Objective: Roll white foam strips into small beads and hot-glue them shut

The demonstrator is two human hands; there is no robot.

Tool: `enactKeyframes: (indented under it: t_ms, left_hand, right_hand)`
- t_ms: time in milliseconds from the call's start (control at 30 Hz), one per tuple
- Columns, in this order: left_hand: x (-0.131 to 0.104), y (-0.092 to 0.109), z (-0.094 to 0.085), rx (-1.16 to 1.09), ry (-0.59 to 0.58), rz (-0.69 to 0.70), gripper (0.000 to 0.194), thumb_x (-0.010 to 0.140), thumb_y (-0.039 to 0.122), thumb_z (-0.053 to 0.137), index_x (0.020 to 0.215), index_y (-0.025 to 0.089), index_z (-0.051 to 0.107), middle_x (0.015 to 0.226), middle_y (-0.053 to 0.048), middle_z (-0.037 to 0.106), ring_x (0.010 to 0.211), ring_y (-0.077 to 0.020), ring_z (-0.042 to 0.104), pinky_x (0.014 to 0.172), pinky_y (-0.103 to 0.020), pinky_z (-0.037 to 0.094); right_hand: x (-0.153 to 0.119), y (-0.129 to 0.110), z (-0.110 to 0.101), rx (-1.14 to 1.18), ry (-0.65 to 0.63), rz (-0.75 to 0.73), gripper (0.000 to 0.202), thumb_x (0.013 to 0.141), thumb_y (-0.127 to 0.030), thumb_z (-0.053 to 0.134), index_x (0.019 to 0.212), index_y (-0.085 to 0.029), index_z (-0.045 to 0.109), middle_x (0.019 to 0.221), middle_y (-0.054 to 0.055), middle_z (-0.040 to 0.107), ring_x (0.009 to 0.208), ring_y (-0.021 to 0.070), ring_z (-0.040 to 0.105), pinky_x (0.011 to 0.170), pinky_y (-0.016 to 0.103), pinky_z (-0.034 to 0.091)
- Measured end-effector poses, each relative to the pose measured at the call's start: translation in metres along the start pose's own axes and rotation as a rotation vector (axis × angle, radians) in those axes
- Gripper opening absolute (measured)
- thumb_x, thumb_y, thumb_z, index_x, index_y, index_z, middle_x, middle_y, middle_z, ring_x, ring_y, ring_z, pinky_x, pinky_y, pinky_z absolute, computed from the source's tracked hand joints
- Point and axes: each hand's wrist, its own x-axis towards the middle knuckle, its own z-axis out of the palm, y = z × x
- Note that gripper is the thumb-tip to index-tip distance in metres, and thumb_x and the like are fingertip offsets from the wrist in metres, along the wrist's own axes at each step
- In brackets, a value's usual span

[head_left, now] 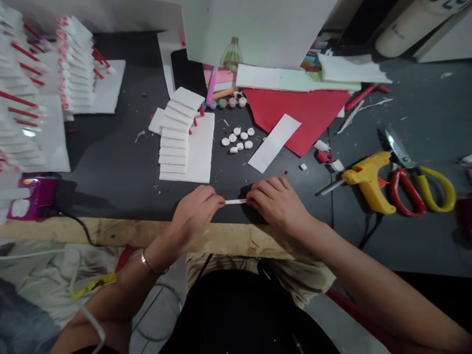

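Near the front edge of the dark table, my left hand (pixel 198 209) pinches one end of a thin white strip (pixel 235 201), which looks like paper or foam. My right hand (pixel 275 201) has its fingers closed on the strip's other end. Only the short middle stretch shows; both ends are hidden by my fingers. Beyond my hands lie several small white discs (pixel 240 140). A white rectangular piece (pixel 275 142) partly overlaps a red sheet (pixel 298 110). To the left, a fanned stack of white folded pieces (pixel 174 142) rests on a white sheet (pixel 202 157).
On the right lie a yellow glue gun (pixel 370 182) and scissors (pixel 420 182) with red and yellow handles. More stacked white pieces (pixel 75 64) with red sticks stand at left. A purple power socket (pixel 40 196) with a cable sits at the front left. A bottle (pixel 409 29) is at back right.
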Motion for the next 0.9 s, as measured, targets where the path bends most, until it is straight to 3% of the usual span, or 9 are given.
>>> enactKeyframes:
  t_ms: [233, 333, 467, 733, 900]
  left_hand:
    - [0.001, 0.006, -0.004, 0.054, 0.038, -0.039, 0.015, 0.095, 0.021, 0.056, 0.086, 0.018, 0.068, 0.086, -0.005, 0.065, 0.082, -0.0199, 0.055, 0.070, -0.033, 0.041]
    - [-0.001, 0.006, -0.002, 0.090, 0.030, -0.014, 0.016, 0.096, 0.026, 0.056, 0.089, 0.019, 0.069, 0.085, -0.005, 0.067, 0.082, -0.0210, 0.056, 0.070, -0.035, 0.037]
    - [-0.001, 0.005, 0.004, 0.061, 0.044, -0.078, 0.021, 0.096, 0.032, 0.056, 0.085, 0.021, 0.070, 0.083, -0.004, 0.068, 0.084, -0.0212, 0.057, 0.073, -0.037, 0.035]
    - [0.013, 0.007, 0.001, -0.059, -0.124, -0.319, 0.018, 0.092, 0.033, 0.061, 0.078, 0.021, 0.065, 0.086, -0.002, 0.068, 0.088, -0.0222, 0.057, 0.082, -0.040, 0.033]
    - [0.016, 0.024, -0.002, -0.019, -0.065, -0.230, 0.014, 0.093, 0.021, 0.056, 0.095, 0.024, 0.068, 0.097, -0.003, 0.069, 0.094, -0.0234, 0.056, 0.082, -0.042, 0.032]
  right_hand:
    - [0.006, -0.004, -0.005, 0.026, 0.017, 0.083, 0.017, 0.094, -0.026, 0.057, 0.083, -0.020, 0.067, 0.092, 0.007, 0.066, 0.087, 0.0228, 0.048, 0.077, 0.035, 0.032]
    - [0.007, -0.004, -0.007, 0.041, 0.015, 0.088, 0.015, 0.093, -0.026, 0.059, 0.083, -0.019, 0.068, 0.096, 0.008, 0.065, 0.091, 0.0236, 0.049, 0.078, 0.036, 0.033]
    - [0.008, -0.003, -0.008, 0.070, 0.001, 0.105, 0.015, 0.092, -0.027, 0.060, 0.082, -0.020, 0.069, 0.100, 0.009, 0.065, 0.093, 0.0239, 0.049, 0.079, 0.037, 0.034]
    - [0.014, -0.001, -0.011, 0.195, -0.048, 0.252, 0.013, 0.084, -0.026, 0.069, 0.072, -0.021, 0.070, 0.104, 0.007, 0.066, 0.099, 0.0257, 0.051, 0.082, 0.039, 0.032]
    - [0.018, -0.002, -0.012, 0.177, -0.047, 0.240, 0.011, 0.082, -0.024, 0.070, 0.072, -0.021, 0.071, 0.104, 0.007, 0.067, 0.099, 0.0265, 0.052, 0.082, 0.040, 0.032]
